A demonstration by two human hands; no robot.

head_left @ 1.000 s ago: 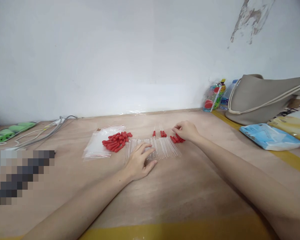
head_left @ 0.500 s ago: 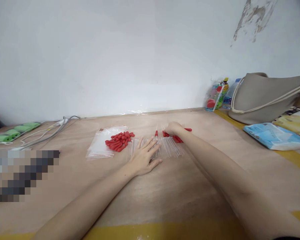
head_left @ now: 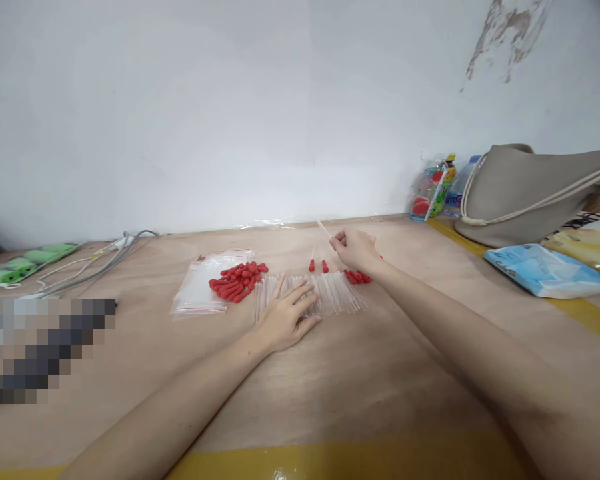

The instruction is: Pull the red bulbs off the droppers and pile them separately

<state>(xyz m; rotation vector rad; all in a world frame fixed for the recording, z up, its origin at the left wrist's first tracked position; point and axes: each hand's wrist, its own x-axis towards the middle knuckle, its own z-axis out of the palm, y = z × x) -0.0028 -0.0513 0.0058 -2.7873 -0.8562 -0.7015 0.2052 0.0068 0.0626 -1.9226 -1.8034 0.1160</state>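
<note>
My left hand [head_left: 289, 319] lies flat with fingers spread over a row of thin clear dropper tubes [head_left: 337, 293]. Beyond the row, my right hand [head_left: 356, 249] is closed in a pinch on a dropper tube [head_left: 323, 228], whose tip points up and to the left; any bulb on it is hidden by the hand. Two droppers with red rubber bulbs [head_left: 325, 267] lie just behind the row. Loose red bulbs [head_left: 357, 276] are grouped below my right wrist. A larger heap of red bulbs [head_left: 235, 283] rests partly on clear zip bags [head_left: 195, 287], left of my left hand.
A blue tissue pack [head_left: 547, 270], a grey bag [head_left: 535, 193] and drink bottles [head_left: 430, 190] stand at the right by the wall. Cables [head_left: 123, 250] and green rolls [head_left: 27, 263] lie at the left. A blurred-out object [head_left: 55, 353] is at front left.
My right hand has lifted slightly and moved a little right, now showing a tube in its pinch. A second dropper behind the row has come into view. My left hand stays nearly still.
</note>
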